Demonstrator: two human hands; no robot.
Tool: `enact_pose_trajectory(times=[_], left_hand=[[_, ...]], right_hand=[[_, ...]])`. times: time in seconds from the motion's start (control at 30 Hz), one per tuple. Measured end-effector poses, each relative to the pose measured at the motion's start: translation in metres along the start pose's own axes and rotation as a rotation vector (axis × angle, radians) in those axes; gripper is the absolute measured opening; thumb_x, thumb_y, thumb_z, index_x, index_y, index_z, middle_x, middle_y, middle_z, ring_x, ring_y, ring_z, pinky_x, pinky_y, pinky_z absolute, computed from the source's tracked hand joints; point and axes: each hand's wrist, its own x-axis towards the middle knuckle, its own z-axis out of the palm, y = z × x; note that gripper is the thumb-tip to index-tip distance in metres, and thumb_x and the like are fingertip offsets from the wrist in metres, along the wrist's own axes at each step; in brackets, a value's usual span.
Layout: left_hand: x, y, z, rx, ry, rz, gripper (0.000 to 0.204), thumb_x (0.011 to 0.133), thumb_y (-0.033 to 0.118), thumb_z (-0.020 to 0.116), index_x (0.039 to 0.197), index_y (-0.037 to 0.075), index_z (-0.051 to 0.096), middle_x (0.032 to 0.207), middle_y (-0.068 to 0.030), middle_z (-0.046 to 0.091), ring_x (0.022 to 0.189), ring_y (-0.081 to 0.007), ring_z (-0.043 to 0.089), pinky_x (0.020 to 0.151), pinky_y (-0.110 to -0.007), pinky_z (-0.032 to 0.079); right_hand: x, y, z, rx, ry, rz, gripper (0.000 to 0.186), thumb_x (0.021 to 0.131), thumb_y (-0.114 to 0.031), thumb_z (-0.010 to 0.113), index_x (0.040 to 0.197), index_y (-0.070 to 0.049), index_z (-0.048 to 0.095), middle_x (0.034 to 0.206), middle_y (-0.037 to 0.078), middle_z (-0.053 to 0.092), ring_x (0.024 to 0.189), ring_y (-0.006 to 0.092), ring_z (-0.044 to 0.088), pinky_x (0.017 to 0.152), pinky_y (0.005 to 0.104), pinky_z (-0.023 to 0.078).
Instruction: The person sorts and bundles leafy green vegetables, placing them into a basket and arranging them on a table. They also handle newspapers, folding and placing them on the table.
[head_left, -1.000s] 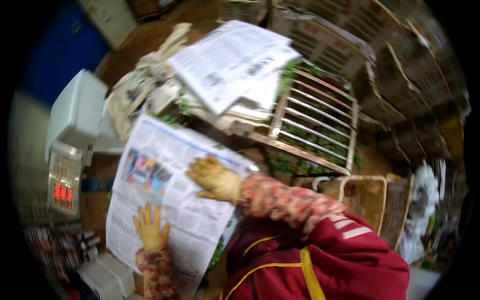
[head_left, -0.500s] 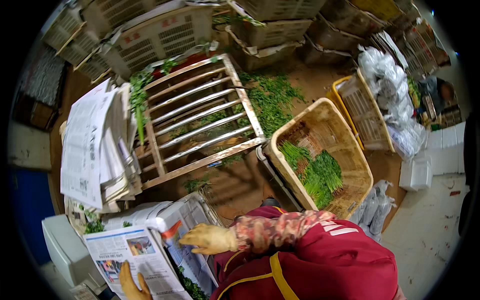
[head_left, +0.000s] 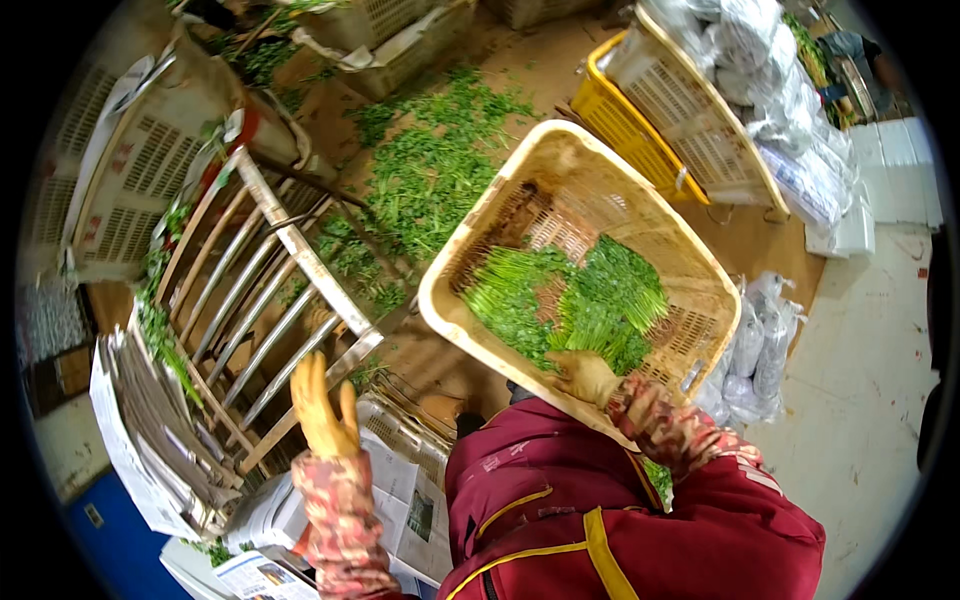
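Note:
My left hand, in a yellowish glove, is open, its fingers stretched out beside the corner of a metal-barred rack. It holds nothing. My right hand, gloved too, reaches over the near wall of a big cream plastic crate. Its fingers look apart, at the near edge of the greens inside; whether they touch the leaves I cannot tell. Two bunches of leafy greens lie in the crate: a left bunch with pale stems to the left, and a right bunch. Newspaper sheets lie below my left hand.
Loose green leaves litter the floor beyond the rack. A newspaper stack stands at the left. A yellow crate and a cream crate with clear plastic bags stand far right. Filled clear bags sit right of the large crate.
My view has turned to the right. My right hand has gone from above the newspapers into the large crate. My left hand has lifted off the newspaper and now hovers near the rack.

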Motion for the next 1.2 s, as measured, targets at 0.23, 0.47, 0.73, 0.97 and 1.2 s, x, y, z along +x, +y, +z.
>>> enact_pose_trajectory(times=[0.23,0.47,0.73,0.97,1.2], left_hand=[[0.065,-0.003,0.099,0.097,-0.029,-0.103,0.052,0.092,0.015,0.057,0.139,-0.001,0.042,0.145,-0.0288,0.034,0.132,-0.0452,0.037,0.109,-0.047,0.031],[0.063,-0.008,0.107,0.093,-0.021,-0.011,0.049,0.097,0.024,0.046,0.140,-0.001,0.041,0.148,-0.0291,0.029,0.134,-0.0466,0.035,0.109,-0.049,0.032],[0.064,-0.011,0.110,0.165,-0.081,-0.029,0.049,0.098,0.027,0.036,0.137,-0.003,0.045,0.147,-0.0292,0.032,0.134,-0.0446,0.036,0.110,-0.049,0.030],[0.051,-0.014,0.107,0.210,-0.101,-0.114,0.050,0.099,0.029,0.034,0.136,-0.003,0.044,0.146,-0.0309,0.032,0.133,-0.0468,0.037,0.108,-0.051,0.032],[0.055,-0.011,0.107,0.219,-0.119,-0.094,0.049,0.099,0.028,0.034,0.135,-0.003,0.046,0.144,-0.0317,0.034,0.131,-0.0477,0.038,0.108,-0.052,0.032]], right_hand=[[0.099,0.042,0.030,-0.226,-0.167,0.056,0.093,0.086,-0.068,0.045,0.143,0.003,0.031,0.146,0.024,0.036,0.136,0.0367,0.034,0.113,0.0431,0.029],[0.253,0.073,0.007,-0.367,-0.093,0.109,0.106,0.078,-0.067,0.060,0.146,0.006,0.023,0.151,0.024,0.029,0.141,0.0346,0.027,0.114,0.0419,0.026],[0.418,0.128,0.055,-0.300,-0.177,0.179,0.096,0.073,-0.074,0.058,0.137,-0.004,0.047,0.132,0.019,0.056,0.118,0.0334,0.056,0.098,0.0418,0.044],[0.407,0.046,0.049,-0.420,-0.651,0.089,0.101,0.071,-0.080,0.055,0.144,-0.013,0.041,0.147,0.014,0.041,0.136,0.0309,0.038,0.111,0.0444,0.032],[0.420,0.084,0.172,-0.532,-0.035,-0.122,0.057,0.085,-0.055,0.053,0.124,-0.013,0.057,0.119,0.010,0.059,0.106,0.0271,0.055,0.087,0.0495,0.046]])
